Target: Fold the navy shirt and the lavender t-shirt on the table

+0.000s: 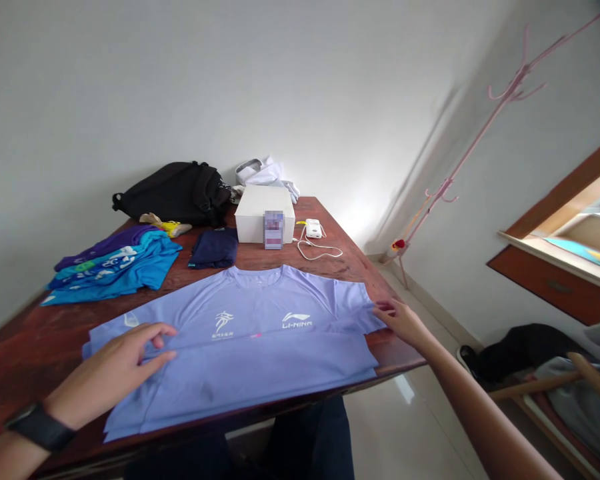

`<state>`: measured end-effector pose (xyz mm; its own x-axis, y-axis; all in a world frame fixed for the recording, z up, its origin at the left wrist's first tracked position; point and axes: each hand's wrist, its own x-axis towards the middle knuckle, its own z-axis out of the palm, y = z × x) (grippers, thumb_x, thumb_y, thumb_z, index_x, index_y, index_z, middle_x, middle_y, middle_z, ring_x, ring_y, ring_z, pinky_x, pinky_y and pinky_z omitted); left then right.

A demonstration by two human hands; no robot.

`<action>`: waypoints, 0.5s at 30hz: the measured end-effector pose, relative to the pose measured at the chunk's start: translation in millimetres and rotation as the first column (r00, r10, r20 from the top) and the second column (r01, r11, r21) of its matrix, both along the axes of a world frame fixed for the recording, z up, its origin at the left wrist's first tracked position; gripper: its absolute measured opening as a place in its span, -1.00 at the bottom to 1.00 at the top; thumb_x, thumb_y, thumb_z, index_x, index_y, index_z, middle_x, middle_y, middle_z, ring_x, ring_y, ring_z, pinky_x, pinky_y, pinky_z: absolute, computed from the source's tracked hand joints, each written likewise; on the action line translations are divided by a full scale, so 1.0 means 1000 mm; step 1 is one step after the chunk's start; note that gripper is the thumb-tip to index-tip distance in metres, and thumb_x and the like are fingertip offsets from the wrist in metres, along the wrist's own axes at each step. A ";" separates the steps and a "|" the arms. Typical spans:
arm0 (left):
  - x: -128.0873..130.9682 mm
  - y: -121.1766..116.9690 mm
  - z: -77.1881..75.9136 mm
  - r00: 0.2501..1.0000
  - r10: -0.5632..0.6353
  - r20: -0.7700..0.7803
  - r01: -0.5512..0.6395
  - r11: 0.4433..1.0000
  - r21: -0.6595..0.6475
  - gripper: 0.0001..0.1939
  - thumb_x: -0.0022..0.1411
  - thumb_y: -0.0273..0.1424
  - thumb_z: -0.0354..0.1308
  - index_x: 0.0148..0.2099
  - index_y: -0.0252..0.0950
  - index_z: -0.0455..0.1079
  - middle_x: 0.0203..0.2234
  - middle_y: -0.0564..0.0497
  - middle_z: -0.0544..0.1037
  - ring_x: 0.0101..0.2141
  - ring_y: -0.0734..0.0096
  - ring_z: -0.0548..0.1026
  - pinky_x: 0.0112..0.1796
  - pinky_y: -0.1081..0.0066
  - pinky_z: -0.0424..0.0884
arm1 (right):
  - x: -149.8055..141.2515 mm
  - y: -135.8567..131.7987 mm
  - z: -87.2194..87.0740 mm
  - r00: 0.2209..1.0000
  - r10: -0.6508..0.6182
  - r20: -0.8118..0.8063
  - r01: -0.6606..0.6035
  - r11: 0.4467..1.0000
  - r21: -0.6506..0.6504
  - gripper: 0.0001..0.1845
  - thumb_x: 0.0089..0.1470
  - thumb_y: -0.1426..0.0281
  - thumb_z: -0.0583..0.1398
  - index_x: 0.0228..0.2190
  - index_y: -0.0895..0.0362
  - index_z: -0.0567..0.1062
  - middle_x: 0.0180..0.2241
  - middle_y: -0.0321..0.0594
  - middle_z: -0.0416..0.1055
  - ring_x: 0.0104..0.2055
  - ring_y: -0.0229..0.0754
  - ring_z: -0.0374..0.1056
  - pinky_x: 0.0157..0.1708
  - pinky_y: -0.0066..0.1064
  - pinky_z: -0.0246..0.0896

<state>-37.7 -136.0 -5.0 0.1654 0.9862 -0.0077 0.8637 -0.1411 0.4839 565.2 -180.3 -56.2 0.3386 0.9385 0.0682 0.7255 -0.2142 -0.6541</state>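
Note:
A lavender T-shirt (260, 333) lies flat on the dark wooden table (25, 347), chest logos up, with its lower part folded up over the middle. My left hand (117, 363) rests on the shirt's left side, fingers pinching the folded edge near the sleeve. My right hand (403, 320) grips the shirt's right sleeve edge at the table's right side. A dark watch band sits on my left wrist.
A pile of blue and purple shirts (113, 263) lies at the left. A folded navy garment (214, 249), a white box (265, 213), a black backpack (177, 192) and a white charger with cable (314, 233) sit farther back. A pink coat stand (460, 167) rises at the right.

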 end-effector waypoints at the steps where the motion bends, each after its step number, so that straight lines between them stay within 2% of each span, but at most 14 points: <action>1: 0.019 -0.001 0.008 0.998 -0.068 -0.006 0.068 0.998 0.001 -0.60 0.06 0.08 0.17 -0.09 0.12 0.52 -0.28 0.20 0.61 -0.43 0.27 0.50 -0.32 0.35 0.42 | 0.003 0.004 -0.002 1.000 0.007 -0.022 -0.007 1.000 -0.026 -0.61 0.02 0.16 0.29 -0.19 0.17 0.59 -0.23 -0.05 0.60 -0.25 -0.04 0.52 -0.28 -0.36 0.37; 3: 0.063 -0.002 0.022 0.972 -0.235 0.008 0.235 0.972 -0.029 -0.65 0.13 0.02 0.17 -0.09 0.04 0.53 -0.26 0.14 0.61 -0.35 0.24 0.53 -0.27 0.35 0.41 | 0.003 0.009 -0.004 0.998 0.033 -0.059 -0.038 0.996 -0.082 -0.55 0.00 0.13 0.30 -0.16 0.20 0.59 -0.32 -0.07 0.60 -0.34 -0.06 0.51 -0.40 -0.38 0.35; 5: 0.110 0.002 0.034 0.923 -0.381 0.046 0.384 0.921 -0.066 -0.71 0.14 -0.07 0.21 -0.13 -0.01 0.55 -0.28 0.09 0.61 -0.35 0.23 0.53 -0.26 0.34 0.39 | -0.001 0.010 -0.002 0.993 0.078 -0.090 -0.089 0.988 -0.123 -0.54 -0.02 0.11 0.32 -0.19 0.20 0.60 -0.40 -0.12 0.59 -0.41 -0.08 0.48 -0.48 -0.40 0.30; 9: 0.199 0.037 0.042 0.767 -0.622 0.159 0.631 0.775 -0.012 -0.80 0.15 -0.20 0.24 -0.21 -0.14 0.56 -0.32 -0.02 0.61 -0.32 0.21 0.52 -0.20 0.32 0.39 | -0.011 0.005 0.005 0.980 0.135 -0.144 -0.153 0.980 -0.129 -0.60 -0.10 0.17 0.35 -0.26 0.18 0.63 -0.48 -0.20 0.56 -0.46 -0.12 0.45 -0.49 -0.42 0.29; 11: 0.240 0.064 0.038 0.715 -0.650 0.256 0.671 0.741 0.007 -0.82 0.10 -0.28 0.28 -0.23 -0.21 0.55 -0.30 -0.09 0.62 -0.27 0.18 0.53 -0.14 0.31 0.40 | -0.012 0.003 0.008 0.981 0.126 -0.148 -0.144 0.983 -0.118 -0.63 -0.13 0.22 0.35 -0.28 0.18 0.63 -0.52 -0.23 0.54 -0.47 -0.12 0.43 -0.50 -0.42 0.28; 13: 0.279 0.088 0.031 0.703 -0.648 0.295 0.678 0.735 -0.001 -0.81 0.09 -0.34 0.29 -0.21 -0.25 0.54 -0.21 -0.13 0.62 -0.19 0.16 0.54 -0.09 0.29 0.40 | -0.013 0.001 0.011 0.981 0.103 -0.167 -0.119 0.989 -0.091 -0.67 -0.14 0.24 0.32 -0.32 0.19 0.63 -0.54 -0.25 0.52 -0.46 -0.12 0.42 -0.50 -0.41 0.28; 15: 0.315 0.103 0.022 0.702 -0.628 0.335 0.676 0.736 -0.036 -0.79 0.11 -0.37 0.28 -0.17 -0.29 0.51 -0.20 -0.16 0.62 -0.20 0.18 0.56 -0.11 0.29 0.43 | -0.014 0.001 0.014 0.969 0.068 -0.238 -0.081 0.996 -0.042 -0.68 -0.13 0.24 0.29 -0.34 0.19 0.62 -0.53 -0.25 0.51 -0.45 -0.12 0.42 -0.48 -0.41 0.29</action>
<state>276.9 -32.6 17.0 0.7842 0.6204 0.0130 0.4029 -0.5249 0.7498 551.4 -179.7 -41.9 0.2682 0.9618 -0.0541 0.5670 -0.2031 -0.7983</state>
